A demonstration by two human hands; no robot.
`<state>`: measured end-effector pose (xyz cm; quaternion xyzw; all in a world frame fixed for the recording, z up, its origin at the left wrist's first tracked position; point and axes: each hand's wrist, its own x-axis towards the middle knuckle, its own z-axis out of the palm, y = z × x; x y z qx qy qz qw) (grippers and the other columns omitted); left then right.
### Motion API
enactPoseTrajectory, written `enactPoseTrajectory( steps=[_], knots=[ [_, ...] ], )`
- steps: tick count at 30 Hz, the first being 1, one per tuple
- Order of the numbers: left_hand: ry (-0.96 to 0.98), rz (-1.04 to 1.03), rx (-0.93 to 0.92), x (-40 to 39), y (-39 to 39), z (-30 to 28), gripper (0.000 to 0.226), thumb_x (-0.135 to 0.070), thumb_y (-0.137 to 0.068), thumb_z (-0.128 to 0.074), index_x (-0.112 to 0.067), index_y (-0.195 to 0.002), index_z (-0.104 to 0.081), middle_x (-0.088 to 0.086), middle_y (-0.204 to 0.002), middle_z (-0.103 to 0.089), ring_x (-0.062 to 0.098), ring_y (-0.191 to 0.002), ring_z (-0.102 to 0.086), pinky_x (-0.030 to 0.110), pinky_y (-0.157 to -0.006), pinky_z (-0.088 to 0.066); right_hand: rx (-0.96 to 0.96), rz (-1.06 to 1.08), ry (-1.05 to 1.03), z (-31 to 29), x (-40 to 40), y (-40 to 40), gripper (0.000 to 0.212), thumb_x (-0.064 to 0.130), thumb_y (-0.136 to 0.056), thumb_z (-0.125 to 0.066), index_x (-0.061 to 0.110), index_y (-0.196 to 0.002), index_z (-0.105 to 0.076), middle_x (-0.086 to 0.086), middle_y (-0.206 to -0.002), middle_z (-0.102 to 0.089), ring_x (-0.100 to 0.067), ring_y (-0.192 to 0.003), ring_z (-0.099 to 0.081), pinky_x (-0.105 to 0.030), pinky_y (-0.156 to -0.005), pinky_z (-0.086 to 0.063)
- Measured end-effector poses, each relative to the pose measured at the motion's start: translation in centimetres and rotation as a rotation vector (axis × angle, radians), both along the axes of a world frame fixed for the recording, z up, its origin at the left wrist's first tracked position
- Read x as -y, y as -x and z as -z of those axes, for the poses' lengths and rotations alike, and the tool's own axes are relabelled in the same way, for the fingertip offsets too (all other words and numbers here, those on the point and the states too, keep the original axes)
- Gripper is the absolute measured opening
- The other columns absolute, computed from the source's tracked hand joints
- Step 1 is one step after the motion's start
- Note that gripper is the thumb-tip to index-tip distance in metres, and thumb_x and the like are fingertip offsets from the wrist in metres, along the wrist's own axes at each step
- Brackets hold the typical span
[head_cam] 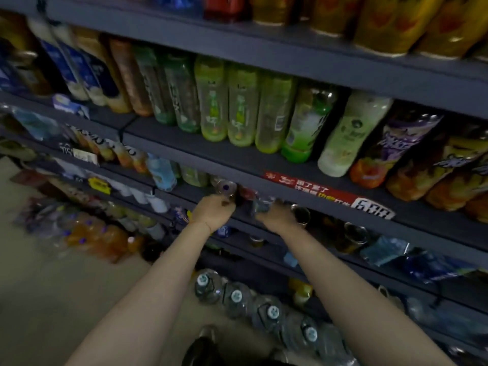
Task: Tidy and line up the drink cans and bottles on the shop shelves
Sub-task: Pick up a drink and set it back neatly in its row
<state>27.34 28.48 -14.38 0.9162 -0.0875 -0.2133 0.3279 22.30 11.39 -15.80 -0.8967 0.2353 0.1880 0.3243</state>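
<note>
Left hand (212,211) curled on a bottle (225,188) top, right hand (274,216) gripping a clear bottle (264,204), both on the third shelf (330,210) (blurred). Probably light, smooth, slippery plastic; best gripped around the body.

At your twelve o'clock the green bottles (241,109) are clear glossy plastic; the shelf edge (216,157) beneath them looks matt grey painted metal, its red price strip (311,190) glossy paper.

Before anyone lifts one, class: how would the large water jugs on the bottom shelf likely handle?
The water jugs look full and bulky, so probably heavy. Each seems to carry a top handle, so likely a one-hand lift. Their clear plastic walls may flex and feel slippery.
</note>
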Motion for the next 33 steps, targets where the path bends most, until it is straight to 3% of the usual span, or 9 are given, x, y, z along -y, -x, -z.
enactPoseTrajectory(
  steps=[4,7,10,13,15,22,28,30,33],
  knots=[
    [0.047,0.080,-0.080,-1.3,-1.5,2.9,0.027,-0.028,-0.093,-0.051,-0.008,-0.089,-0.069,0.012,-0.089,-0.071,0.028,-0.088,-0.065,0.037,-0.081,-0.051,0.066,0.252,0.002,2.0,-1.0,-2.9,0.061,0.047,-0.094,-0.056,0.013,-0.143,-0.045,-0.008,-0.149,-0.046,-0.029,-0.135,-0.043,-0.029,-0.108,-0.032],
    [0.071,0.113,-0.112,-2.4,-2.3,4.2,0.022,-0.028,-0.095,-0.052,-0.017,-0.099,-0.071,0.005,-0.095,-0.072,0.024,-0.091,-0.064,0.037,-0.083,-0.052,0.062,0.320,0.039,3.7,-1.7,-4.3,0.066,0.055,-0.092,-0.057,0.015,-0.143,-0.045,-0.008,-0.150,-0.046,-0.028,-0.137,-0.041,-0.031,-0.111,-0.031],
    [0.083,0.128,-0.134,-3.1,-3.1,5.0,0.022,-0.030,-0.093,-0.052,-0.022,-0.101,-0.071,0.001,-0.097,-0.072,0.022,-0.094,-0.065,0.037,-0.085,-0.052,0.142,0.431,0.036,3.9,-2.4,-4.5,0.056,0.050,-0.090,-0.062,0.016,-0.133,-0.053,-0.001,-0.135,-0.058,-0.024,-0.127,-0.051,-0.024,-0.095,-0.037],
    [0.130,0.138,-0.165,-3.1,-3.6,4.9,0.020,-0.030,-0.093,-0.053,-0.023,-0.100,-0.071,-0.001,-0.097,-0.070,0.020,-0.094,-0.063,0.035,-0.086,-0.051,0.136,0.500,0.017,3.4,-2.7,-3.9,0.035,0.047,-0.081,-0.065,0.017,-0.098,-0.064,0.000,-0.096,-0.067,-0.021,-0.098,-0.064,-0.024,-0.076,-0.042],
    [0.190,0.137,-0.200,-2.9,-3.8,4.8,0.017,-0.030,-0.092,-0.056,-0.024,-0.100,-0.071,-0.005,-0.094,-0.069,0.017,-0.094,-0.063,0.034,-0.085,-0.050,0.132,0.515,-0.029,2.9,-2.7,-3.2,0.039,0.049,-0.069,-0.068,0.015,-0.089,-0.065,0.002,-0.084,-0.067,-0.017,-0.081,-0.065,-0.026,-0.070,-0.050],
    [0.519,0.131,-0.497,-2.4,-2.1,2.3,0.009,-0.035,-0.096,-0.057,-0.031,-0.098,-0.065,-0.009,-0.103,-0.067,0.007,-0.100,-0.062,0.024,-0.083,-0.047,0.091,0.196,-0.294,-0.2,-4.5,-0.2,0.023,0.043,-0.084,-0.068,0.025,-0.099,-0.069,0.006,-0.091,-0.071,-0.010,-0.083,-0.067,-0.022,-0.054,-0.051],
    [0.568,0.051,-0.737,-2.3,3.3,0.5,0.063,-0.074,-0.078,-0.057,-0.029,-0.121,-0.065,0.009,-0.113,-0.073,0.026,-0.109,-0.068,0.042,-0.098,-0.051,0.055,0.094,-0.442,-3.6,-4.7,3.8,0.021,0.045,-0.094,-0.055,0.026,-0.103,-0.061,0.001,-0.092,-0.070,-0.014,-0.082,-0.068,-0.027,-0.059,-0.051],
    [0.583,0.066,-0.697,-1.7,5.6,-0.7,0.058,-0.069,-0.080,-0.060,-0.027,-0.119,-0.065,0.009,-0.110,-0.073,0.026,-0.103,-0.069,0.042,-0.093,-0.055,0.092,0.094,-0.456,-5.2,-3.9,6.2,0.036,0.054,-0.092,-0.056,0.024,-0.109,-0.063,-0.001,-0.095,-0.072,-0.017,-0.084,-0.069,-0.027,-0.060,-0.051],
    [0.610,0.142,-0.587,-0.1,10.2,-3.8,0.033,-0.038,-0.093,-0.062,-0.023,-0.122,-0.059,0.002,-0.100,-0.073,0.015,-0.086,-0.072,0.034,-0.065,-0.058,0.209,0.121,-0.443,-8.1,-1.3,10.9,0.047,0.064,-0.086,-0.060,0.025,-0.110,-0.067,-0.001,-0.100,-0.073,-0.020,-0.090,-0.071,-0.031,-0.063,-0.054]
  ],
)
